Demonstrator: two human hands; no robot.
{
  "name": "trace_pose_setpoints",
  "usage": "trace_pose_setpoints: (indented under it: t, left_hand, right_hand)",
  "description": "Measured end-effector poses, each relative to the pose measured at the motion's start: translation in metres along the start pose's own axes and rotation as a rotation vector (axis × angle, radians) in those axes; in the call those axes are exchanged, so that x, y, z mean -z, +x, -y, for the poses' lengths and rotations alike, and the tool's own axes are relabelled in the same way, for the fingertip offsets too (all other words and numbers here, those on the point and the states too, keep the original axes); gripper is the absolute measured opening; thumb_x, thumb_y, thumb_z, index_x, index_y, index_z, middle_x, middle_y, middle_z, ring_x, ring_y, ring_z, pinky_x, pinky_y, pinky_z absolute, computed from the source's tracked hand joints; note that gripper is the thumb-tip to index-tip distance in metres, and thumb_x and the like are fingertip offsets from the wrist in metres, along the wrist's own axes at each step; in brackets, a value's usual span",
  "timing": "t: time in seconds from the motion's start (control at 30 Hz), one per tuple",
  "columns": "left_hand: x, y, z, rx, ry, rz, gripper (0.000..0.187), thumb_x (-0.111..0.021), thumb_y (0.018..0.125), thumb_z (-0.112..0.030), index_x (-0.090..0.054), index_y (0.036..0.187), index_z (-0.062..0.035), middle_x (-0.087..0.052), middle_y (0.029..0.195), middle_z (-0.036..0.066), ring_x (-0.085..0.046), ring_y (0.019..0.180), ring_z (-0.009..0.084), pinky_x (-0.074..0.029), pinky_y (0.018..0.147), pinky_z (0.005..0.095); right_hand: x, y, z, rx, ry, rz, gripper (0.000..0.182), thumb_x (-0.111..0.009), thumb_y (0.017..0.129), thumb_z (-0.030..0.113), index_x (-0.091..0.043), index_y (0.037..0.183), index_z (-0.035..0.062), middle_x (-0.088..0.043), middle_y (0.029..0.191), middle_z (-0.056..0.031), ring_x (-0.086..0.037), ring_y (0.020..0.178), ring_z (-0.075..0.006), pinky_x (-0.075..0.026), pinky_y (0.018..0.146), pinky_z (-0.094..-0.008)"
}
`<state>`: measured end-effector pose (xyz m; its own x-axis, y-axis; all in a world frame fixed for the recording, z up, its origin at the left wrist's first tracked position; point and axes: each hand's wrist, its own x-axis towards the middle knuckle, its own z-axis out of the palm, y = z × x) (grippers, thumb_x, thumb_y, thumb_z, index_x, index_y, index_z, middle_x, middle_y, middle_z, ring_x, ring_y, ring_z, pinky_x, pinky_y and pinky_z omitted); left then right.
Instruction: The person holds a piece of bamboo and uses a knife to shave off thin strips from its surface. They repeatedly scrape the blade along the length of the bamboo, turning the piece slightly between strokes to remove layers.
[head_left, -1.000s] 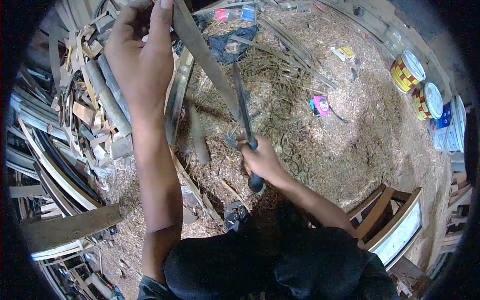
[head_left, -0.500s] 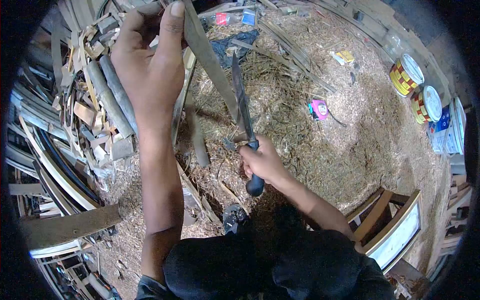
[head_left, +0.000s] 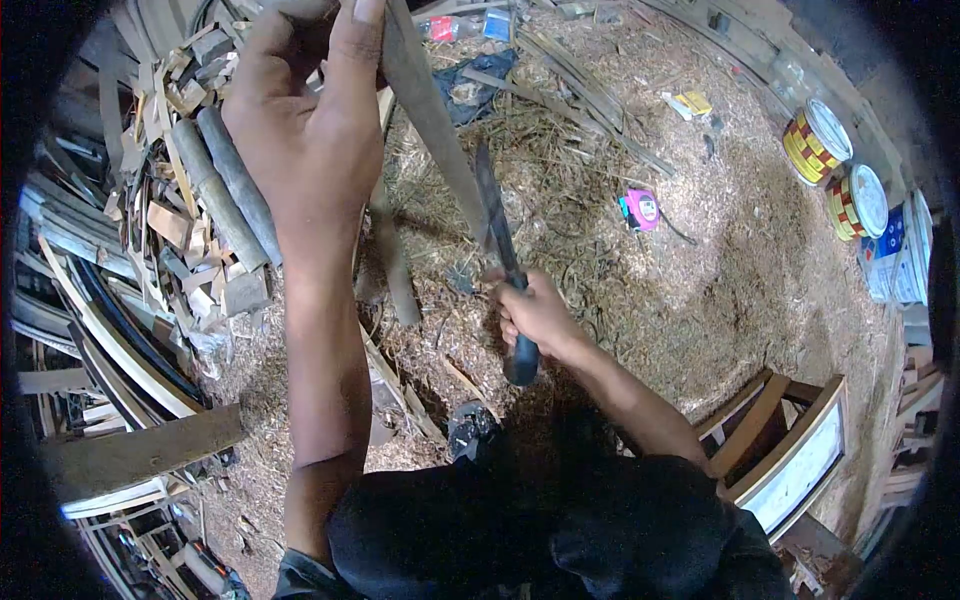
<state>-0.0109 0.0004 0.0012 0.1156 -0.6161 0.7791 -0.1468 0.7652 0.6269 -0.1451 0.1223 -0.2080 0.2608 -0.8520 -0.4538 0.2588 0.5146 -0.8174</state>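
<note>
My left hand [head_left: 308, 150] is raised at the upper left, thumb and fingers closed on the upper end of a long, flat wooden strip [head_left: 432, 115]. The strip slants down to the right, toward my other hand. My right hand [head_left: 545, 318] is wrapped round the black handle of a machete [head_left: 497, 215]. Its dark blade points up and away from me, close along the lower end of the strip and overlapping it in this view. Below my right hand, a dark shoe [head_left: 470, 430] shows on the littered floor.
Offcuts and round poles [head_left: 215, 185] are heaped at left, beside a plank [head_left: 150, 450]. A pink tape measure [head_left: 641, 210] lies on the shavings-covered floor [head_left: 740, 270]. Paint buckets [head_left: 858, 205] line the right side. A wooden frame with a white panel [head_left: 795, 485] stands at lower right.
The machete has dropped slightly, its tip now lower and the blade more tilted away from me. My left hand and the strip have shifted a little to the right.
</note>
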Motion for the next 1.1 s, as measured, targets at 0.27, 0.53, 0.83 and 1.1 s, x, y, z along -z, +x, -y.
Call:
trace_pose_setpoints:
  t: [0.27,0.53,0.83,1.1]
  left_hand:
    - [0.008,0.009,0.005,0.029,-0.013,-0.056,0.014,-0.064,0.09,-0.011,-0.06,0.097,-0.0005,-0.063,0.088,0.003,-0.06,0.074,0.0077,-0.053,0.065,0.0242]
    - [0.009,0.012,0.009,0.076,0.113,-0.008,0.018,-0.063,0.091,-0.015,-0.061,0.102,-0.0006,-0.062,0.086,0.002,-0.059,0.077,0.0077,-0.051,0.066,0.0224]
    - [0.009,0.018,-0.004,0.182,0.07,0.056,0.041,-0.064,0.09,-0.018,-0.054,0.125,0.0005,-0.064,0.104,0.008,-0.062,0.089,0.0118,-0.054,0.073,0.027]
    - [0.009,0.017,-0.014,0.209,0.074,0.094,0.039,-0.063,0.09,-0.02,-0.056,0.123,0.0003,-0.063,0.11,0.007,-0.06,0.094,0.0126,-0.053,0.077,0.0291]
  right_hand:
    - [0.001,0.023,-0.047,0.093,-0.099,-0.062,0.011,-0.05,0.086,0.003,-0.056,0.096,0.0015,-0.046,0.054,-0.0003,-0.043,0.04,-0.0093,-0.035,0.037,-0.0281]
    - [0.032,0.039,-0.128,0.09,-0.335,-0.181,0.017,-0.06,0.082,0.017,-0.062,0.078,0.0005,-0.057,0.054,-0.0069,-0.056,0.05,-0.0182,-0.046,0.052,-0.0381]
    - [0.0,0.017,-0.037,0.011,-0.334,-0.143,0.021,-0.053,0.088,0.018,-0.056,0.076,0.0,-0.052,0.053,-0.0049,-0.051,0.044,-0.0151,-0.041,0.043,-0.0334]
    - [-0.04,-0.029,0.078,0.354,-0.15,0.024,0.012,-0.055,0.088,0.005,-0.056,0.098,-0.0022,-0.052,0.056,-0.0007,-0.048,0.042,-0.0082,-0.038,0.038,-0.0257]
